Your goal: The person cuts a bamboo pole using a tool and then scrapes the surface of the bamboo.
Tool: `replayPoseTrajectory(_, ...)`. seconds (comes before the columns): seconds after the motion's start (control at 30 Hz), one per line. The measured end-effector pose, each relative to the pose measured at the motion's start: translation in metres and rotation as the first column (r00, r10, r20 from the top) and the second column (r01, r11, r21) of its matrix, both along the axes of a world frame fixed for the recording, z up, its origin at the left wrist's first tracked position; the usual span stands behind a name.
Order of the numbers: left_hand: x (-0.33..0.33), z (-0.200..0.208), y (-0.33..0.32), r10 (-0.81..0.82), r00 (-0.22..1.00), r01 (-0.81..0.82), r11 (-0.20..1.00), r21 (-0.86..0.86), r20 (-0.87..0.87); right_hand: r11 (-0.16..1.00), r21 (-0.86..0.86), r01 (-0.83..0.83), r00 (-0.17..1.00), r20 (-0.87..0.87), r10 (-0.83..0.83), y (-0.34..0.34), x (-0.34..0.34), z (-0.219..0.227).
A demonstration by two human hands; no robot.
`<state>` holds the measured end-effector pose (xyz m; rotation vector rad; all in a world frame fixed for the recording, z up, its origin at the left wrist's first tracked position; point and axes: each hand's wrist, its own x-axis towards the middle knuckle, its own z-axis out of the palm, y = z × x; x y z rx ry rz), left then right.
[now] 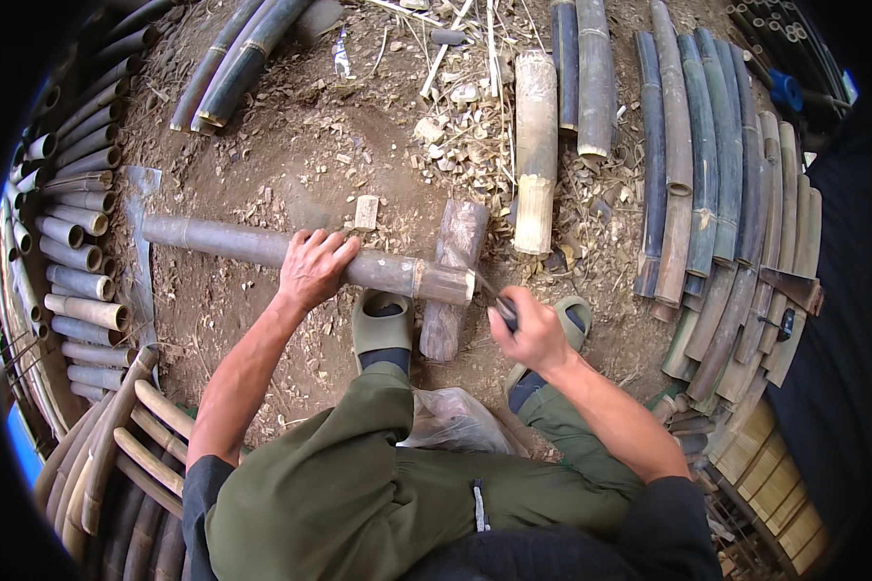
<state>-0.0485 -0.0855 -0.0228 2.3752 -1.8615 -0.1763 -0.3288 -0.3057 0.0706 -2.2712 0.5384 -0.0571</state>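
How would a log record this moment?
left hand: holding bamboo pole | right hand: holding tool near pole's end | wooden block: under pole

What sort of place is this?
Probably a bamboo workshop: cut bamboo poles line both sides, pale chips litter the dirt ground, and the right hand grips a dark-handled tool.

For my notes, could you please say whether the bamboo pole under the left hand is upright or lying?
Lying down: the bamboo pole stretches sideways under the left hand, its right end over a log.
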Motion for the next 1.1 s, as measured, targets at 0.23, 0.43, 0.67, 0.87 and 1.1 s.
replayPoseTrajectory(0.23,0.023,0.025,-0.022,0.034,0.964,0.096,0.878,0.469,-0.262,0.999,0.035,0.021,0.898,-0.44,-0.004,-0.014,-0.027,-0.042)
replayPoseTrajectory(0.43,0.038,0.041,-0.056,-0.04,0.981,0.139,0.828,0.543,-0.189,0.992,0.103,0.066,0.895,-0.446,-0.013,-0.011,-0.031,-0.018)
replayPoseTrajectory(0.67,0.047,0.011,-0.041,-0.049,0.981,0.133,0.875,0.465,-0.187,0.996,0.058,0.073,0.961,0.265,-0.086,0.011,0.012,0.028)
replayPoseTrajectory(0.87,0.043,0.019,-0.054,-0.079,0.989,0.125,0.892,0.435,-0.122,0.985,0.163,0.047,0.902,-0.431,0.029,-0.028,-0.004,-0.025)
replayPoseTrajectory(1.1,0.037,0.01,-0.028,-0.049,0.996,0.062,0.982,0.179,-0.074,0.994,-0.007,0.106,0.968,0.228,-0.102,0.007,-0.004,-0.012)
